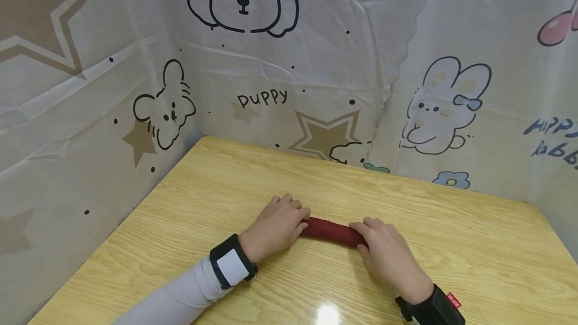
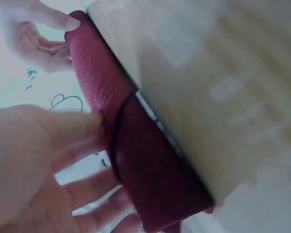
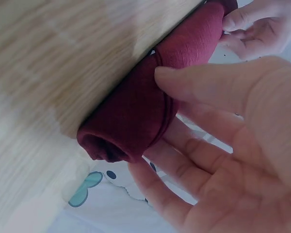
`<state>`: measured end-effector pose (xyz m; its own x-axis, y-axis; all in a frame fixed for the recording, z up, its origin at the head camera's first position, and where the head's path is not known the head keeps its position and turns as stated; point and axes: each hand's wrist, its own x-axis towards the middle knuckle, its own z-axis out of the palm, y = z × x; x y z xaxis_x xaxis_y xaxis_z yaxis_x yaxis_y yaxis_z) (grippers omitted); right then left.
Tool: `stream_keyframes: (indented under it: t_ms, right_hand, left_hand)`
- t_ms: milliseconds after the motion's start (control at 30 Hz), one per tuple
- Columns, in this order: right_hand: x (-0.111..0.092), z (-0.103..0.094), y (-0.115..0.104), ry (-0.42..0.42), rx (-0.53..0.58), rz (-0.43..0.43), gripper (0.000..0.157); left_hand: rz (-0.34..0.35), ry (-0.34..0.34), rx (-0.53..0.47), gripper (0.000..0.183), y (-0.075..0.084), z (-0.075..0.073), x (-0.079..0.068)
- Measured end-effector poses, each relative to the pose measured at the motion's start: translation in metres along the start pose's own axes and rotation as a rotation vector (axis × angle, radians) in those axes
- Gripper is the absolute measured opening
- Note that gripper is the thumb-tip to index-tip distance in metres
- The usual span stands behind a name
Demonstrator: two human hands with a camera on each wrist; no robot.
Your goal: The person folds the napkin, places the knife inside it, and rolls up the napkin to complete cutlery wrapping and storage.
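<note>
A dark red cloth (image 1: 331, 231), rolled into a tube, lies across the wooden table in the head view. My left hand (image 1: 277, 227) holds its left end, thumb on the near side and fingers over the far side. At the other end my right hand (image 1: 390, 254) grips the roll in the same way. The right wrist view shows the open spiral end of the rolled cloth (image 3: 123, 109), with the thumb against its side and the fingers behind it. In the left wrist view a loose layer edge crosses the cloth (image 2: 150, 165).
The light wooden table (image 1: 217, 179) reaches to a printed fabric backdrop (image 1: 271, 64) with cartoon animals and stars, which hangs along the back and left sides. Each wrist wears a black strap (image 1: 232, 262). A bright reflection shows near the table's front.
</note>
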<state>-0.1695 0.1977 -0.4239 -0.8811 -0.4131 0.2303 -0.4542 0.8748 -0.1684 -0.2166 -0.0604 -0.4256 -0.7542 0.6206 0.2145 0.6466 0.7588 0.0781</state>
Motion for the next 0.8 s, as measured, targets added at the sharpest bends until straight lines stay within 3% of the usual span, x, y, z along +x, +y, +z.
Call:
stream_keyframes:
  t_ms: [100, 200, 333, 533, 800]
  right_hand:
    - [0.001, -0.001, 0.001, -0.002, 0.03, 0.027, 0.035]
    - [0.002, -0.001, 0.001, -0.018, 0.044, 0.049, 0.031]
    - [0.005, -0.002, 0.004, -0.033, 0.068, 0.063, 0.029]
    - [0.013, -0.002, 0.018, -0.038, 0.09, 0.098, 0.028]
    - [0.031, 0.001, 0.052, -0.027, 0.114, 0.182, 0.029]
  left_hand:
    - [-0.024, -0.005, 0.023, 0.022, 0.003, -0.003, -0.001]
    - [-0.047, -0.027, -0.05, 0.026, 0.005, -0.004, 0.0]
    - [-0.067, -0.064, -0.156, 0.017, 0.004, -0.001, 0.007]
    - [-0.079, -0.077, -0.18, 0.013, -0.001, 0.005, 0.032]
    - [-0.136, -0.087, -0.181, 0.014, -0.002, 0.015, 0.079]
